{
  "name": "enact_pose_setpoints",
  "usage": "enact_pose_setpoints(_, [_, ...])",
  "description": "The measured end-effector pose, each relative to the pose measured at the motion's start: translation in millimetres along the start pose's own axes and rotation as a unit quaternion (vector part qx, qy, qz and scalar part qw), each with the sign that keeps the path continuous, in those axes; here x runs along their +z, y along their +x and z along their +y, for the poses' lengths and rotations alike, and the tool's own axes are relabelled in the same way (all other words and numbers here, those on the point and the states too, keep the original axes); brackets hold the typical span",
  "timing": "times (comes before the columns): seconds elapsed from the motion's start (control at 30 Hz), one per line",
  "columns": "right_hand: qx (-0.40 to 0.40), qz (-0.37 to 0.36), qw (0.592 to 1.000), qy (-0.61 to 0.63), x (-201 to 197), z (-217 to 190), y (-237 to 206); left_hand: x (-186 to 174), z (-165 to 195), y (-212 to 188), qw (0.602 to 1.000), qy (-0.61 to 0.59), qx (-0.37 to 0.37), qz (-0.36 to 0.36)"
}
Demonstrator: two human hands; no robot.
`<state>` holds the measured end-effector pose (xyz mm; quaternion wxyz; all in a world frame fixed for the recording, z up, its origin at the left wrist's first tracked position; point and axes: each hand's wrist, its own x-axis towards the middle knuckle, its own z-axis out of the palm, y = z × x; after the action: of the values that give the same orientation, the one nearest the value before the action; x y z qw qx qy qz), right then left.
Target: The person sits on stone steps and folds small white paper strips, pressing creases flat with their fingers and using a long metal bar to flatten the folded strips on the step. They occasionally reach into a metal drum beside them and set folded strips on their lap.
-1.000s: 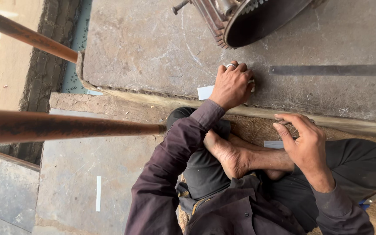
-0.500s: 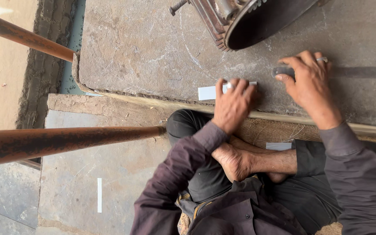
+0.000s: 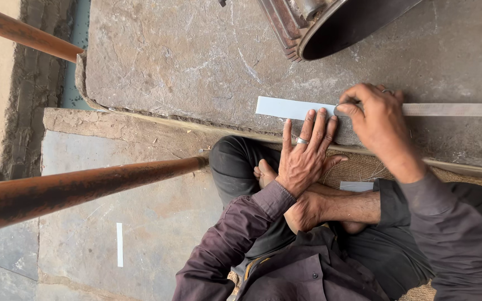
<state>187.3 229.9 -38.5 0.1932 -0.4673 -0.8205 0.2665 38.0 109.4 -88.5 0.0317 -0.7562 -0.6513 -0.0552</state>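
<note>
Head view: the left hand (image 3: 303, 159) is pressed flat, fingers spread, on a white strip (image 3: 294, 108) lying on the stone surface (image 3: 196, 61); the right hand (image 3: 377, 120) is bent over it, fingers pinched together on a small tool.

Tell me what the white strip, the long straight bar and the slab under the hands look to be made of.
White strip: probably paper or thin plastic, flat, matte, clean-edged.
Long straight bar: likely metal, dull grey with a faint sheen, ruler-like.
Slab: stone, rough and mottled grey-brown, with scratches and a chipped edge.
</note>
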Motion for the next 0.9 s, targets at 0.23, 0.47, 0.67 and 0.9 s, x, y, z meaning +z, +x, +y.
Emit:
enact_pose_setpoints(0.23, [-0.021,0.050,0.998,-0.045,12.5,-9.2,-10.5,0.5,-2.6,-0.9,1.000,0.014,0.014,0.021])
enact_pose_setpoints(0.47, [-0.023,0.052,0.995,-0.081,27.2,-6.3,-12.3,2.0,-3.4,-1.3,0.999,0.011,0.022,0.022])
enact_pose_setpoints(0.67, [-0.012,0.044,0.996,-0.079,27.1,-10.4,-6.7,4.7,-0.9,-2.3,0.999,0.011,0.017,0.027])
enact_pose_setpoints(0.9, [-0.019,0.062,0.993,-0.103,27.1,-10.8,3.9,10.0,0.5,-3.7,0.999,0.017,0.019,0.029])
